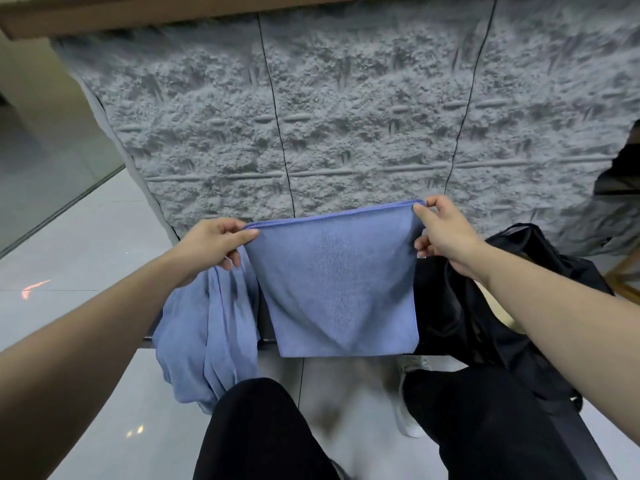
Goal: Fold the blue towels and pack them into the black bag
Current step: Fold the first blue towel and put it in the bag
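Observation:
A blue towel point(332, 282) hangs flat in front of me, held up by its two top corners. My left hand point(214, 242) pinches the top left corner and my right hand point(441, 230) pinches the top right corner. More blue towel cloth point(204, 334) lies crumpled and drapes down at the lower left, behind my left hand. The black bag point(485, 306) sits slumped to the right, below my right forearm; its opening is not clearly visible.
A rough grey textured wall point(329, 116) stands straight ahead. My legs in black trousers point(263, 434) fill the bottom of the view. Glossy pale floor tiles point(69, 258) spread to the left. Another person's dark figure point(620, 178) is at the right edge.

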Demonstrator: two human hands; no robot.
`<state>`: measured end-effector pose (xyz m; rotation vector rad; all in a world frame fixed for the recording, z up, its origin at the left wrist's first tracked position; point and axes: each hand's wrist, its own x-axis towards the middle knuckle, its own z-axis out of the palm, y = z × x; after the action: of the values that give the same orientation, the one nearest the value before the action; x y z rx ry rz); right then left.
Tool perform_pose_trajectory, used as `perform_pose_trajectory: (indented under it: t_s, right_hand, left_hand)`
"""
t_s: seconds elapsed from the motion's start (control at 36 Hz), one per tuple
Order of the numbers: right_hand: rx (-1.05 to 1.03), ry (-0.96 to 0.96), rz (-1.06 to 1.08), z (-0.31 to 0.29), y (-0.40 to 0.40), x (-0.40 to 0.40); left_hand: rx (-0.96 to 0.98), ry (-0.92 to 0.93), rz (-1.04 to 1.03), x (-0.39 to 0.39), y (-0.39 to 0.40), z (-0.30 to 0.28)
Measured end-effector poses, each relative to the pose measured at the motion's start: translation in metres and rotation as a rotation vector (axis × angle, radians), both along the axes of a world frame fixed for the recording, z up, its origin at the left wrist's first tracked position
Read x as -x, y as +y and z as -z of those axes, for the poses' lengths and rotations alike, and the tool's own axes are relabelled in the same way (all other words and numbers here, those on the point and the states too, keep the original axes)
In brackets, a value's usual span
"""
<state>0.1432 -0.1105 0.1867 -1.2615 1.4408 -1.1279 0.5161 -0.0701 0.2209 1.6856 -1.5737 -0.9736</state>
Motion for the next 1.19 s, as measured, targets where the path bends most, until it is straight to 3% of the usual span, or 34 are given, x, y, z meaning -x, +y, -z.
perform_pose_trajectory:
  t_s: [0.14, 0.28, 0.5, 0.61, 0.75, 0.86, 1.06, 1.19]
  right_hand:
    - [-0.009, -0.009, 0.020, 0.000, -0.013, -0.009]
    - [-0.007, -0.055, 0.043, -0.010, -0.034, -0.017]
    - [0.068, -0.105, 0.078, -0.029, -0.063, -0.013]
    - [0.121, -0.130, -0.002, -0.029, -0.060, -0.006]
    - [0.140, 0.202, -0.101, -0.009, -0.042, 0.000]
    - [0.076, 0.293, -0.145, 0.017, -0.026, 0.006]
    - [-0.144, 0.385, -0.291, 0.062, 0.016, 0.011]
    - [-0.158, 0.499, -0.409, 0.080, 0.041, 0.021]
  left_hand:
    - [0.028, 0.002, -0.084, 0.006, -0.022, 0.004]
    - [0.051, 0.195, -0.148, 0.014, -0.050, 0.001]
    - [0.308, 0.290, -0.161, 0.025, -0.079, -0.020]
    - [0.348, 0.198, -0.105, 0.025, -0.074, -0.019]
    - [0.330, 0.001, -0.009, 0.022, -0.055, 0.000]
    - [0.258, -0.226, 0.081, 0.019, -0.035, 0.029]
    - [0.011, -0.257, 0.196, 0.012, 0.009, 0.085]
    - [-0.092, -0.365, 0.255, 0.011, 0.033, 0.103]
